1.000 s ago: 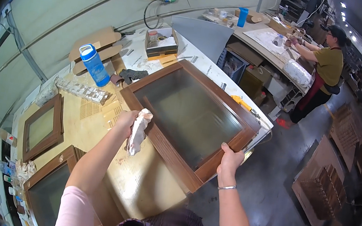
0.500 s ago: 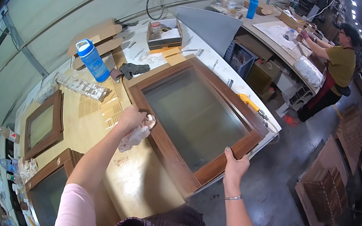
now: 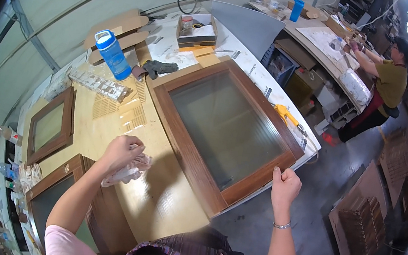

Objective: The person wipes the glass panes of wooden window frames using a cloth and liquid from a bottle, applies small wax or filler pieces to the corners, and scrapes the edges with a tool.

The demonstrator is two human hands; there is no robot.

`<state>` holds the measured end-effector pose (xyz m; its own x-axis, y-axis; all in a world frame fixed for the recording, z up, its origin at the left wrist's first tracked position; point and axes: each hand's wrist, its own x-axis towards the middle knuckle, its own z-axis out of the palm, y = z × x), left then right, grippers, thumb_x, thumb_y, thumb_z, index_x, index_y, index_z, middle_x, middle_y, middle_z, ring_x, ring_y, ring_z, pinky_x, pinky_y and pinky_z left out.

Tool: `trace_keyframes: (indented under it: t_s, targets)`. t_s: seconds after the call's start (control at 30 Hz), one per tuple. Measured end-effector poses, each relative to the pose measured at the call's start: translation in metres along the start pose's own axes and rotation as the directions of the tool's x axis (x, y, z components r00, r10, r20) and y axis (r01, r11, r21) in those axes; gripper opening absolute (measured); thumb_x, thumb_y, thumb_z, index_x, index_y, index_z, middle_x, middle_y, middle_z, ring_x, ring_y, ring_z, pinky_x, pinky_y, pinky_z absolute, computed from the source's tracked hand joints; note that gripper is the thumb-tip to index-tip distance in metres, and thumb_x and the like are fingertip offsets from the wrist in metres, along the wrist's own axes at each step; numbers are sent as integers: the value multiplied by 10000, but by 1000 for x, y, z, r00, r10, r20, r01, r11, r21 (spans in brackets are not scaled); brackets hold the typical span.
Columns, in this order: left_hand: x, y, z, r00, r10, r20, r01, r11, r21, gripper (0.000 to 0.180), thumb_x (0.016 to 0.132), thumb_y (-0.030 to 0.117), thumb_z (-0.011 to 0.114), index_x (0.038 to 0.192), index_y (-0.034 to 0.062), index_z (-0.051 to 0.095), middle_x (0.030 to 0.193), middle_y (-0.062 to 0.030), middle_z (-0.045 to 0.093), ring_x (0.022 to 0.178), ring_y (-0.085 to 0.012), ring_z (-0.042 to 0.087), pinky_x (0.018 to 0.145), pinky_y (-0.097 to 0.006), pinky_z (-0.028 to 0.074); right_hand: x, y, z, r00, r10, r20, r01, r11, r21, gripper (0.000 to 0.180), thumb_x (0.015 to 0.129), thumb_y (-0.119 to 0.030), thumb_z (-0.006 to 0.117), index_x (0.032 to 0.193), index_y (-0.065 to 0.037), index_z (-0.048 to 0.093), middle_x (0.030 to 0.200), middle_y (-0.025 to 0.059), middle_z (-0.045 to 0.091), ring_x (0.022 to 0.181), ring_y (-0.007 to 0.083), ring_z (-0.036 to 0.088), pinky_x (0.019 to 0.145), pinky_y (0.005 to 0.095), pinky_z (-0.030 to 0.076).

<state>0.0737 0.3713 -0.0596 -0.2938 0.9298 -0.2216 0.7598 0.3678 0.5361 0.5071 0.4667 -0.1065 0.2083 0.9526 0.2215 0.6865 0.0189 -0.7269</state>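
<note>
A brown wooden cabinet door (image 3: 193, 165) with a glass panel (image 3: 225, 125) lies flat on the workbench in front of me. My left hand (image 3: 123, 155) is to the left of it, over the bare board, closed on a crumpled whitish rag (image 3: 128, 171) that hangs below the fingers. My right hand (image 3: 286, 186) is at the door's near right edge, its fingers curled and nothing visible in them. Whether it still touches the wood I cannot tell.
Farther back stand a blue bottle (image 3: 113, 56), dark gloves (image 3: 160, 70) and an open box (image 3: 197, 34). A yellow air tool (image 3: 287, 114) rests beyond the door. More framed glass doors (image 3: 51, 126) are at left. A co-worker (image 3: 387, 86) stands at another bench.
The door has come down flat, and the frame edge seen below it is now covered. My left hand moved left and nearer with the rag. My right hand let go and shifted right.
</note>
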Motion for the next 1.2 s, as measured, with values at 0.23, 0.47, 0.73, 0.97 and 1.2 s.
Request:
trace_keyframes:
  t_s: [0.23,0.47,0.73,0.97,1.2]
  targets:
    - [-65,-29,-35,982,39,-182,-5,983,183,392,900,260,684,1200,8,682,1121,-206,694,1027,-353,663,926,-407,520,-61,-49,33,895,-329,300,170,876,452,325,863,-51,716,661,-18,464,557,78,428,515,138,386,487,312,348]
    - [-164,-20,-37,953,-10,-302,-42,985,-165,285,859,33,692,1133,-45,668,1029,-179,689,910,-275,675,842,-346,530,-128,-97,63,513,-644,568,296,754,587,147,888,-105,664,798,-18,587,762,164,589,683,340,606,605,403,472]
    - [-286,-35,-10,757,-128,-641,-45,968,-246,157,900,-63,599,1035,-58,679,811,-119,699,706,-174,683,688,-283,550,-150,-127,98,332,-808,486,491,589,643,205,883,-114,649,1077,-71,701,889,147,652,889,334,631,778,424,515]
    - [-405,-84,-2,311,-648,-695,49,741,-670,120,1003,54,566,957,7,667,620,-1,560,523,-64,516,473,-214,408,-199,-140,127,94,-745,660,284,656,700,232,858,-35,652,1075,26,710,1003,173,694,902,304,680,821,371,556]
    - [-560,-225,-31,-108,-607,-788,106,781,-616,291,1060,204,506,935,-5,665,639,-9,590,510,-59,535,486,-204,429,-231,-126,121,222,-658,720,219,753,621,208,822,98,596,1018,66,657,1160,148,533,967,220,616,760,285,572]
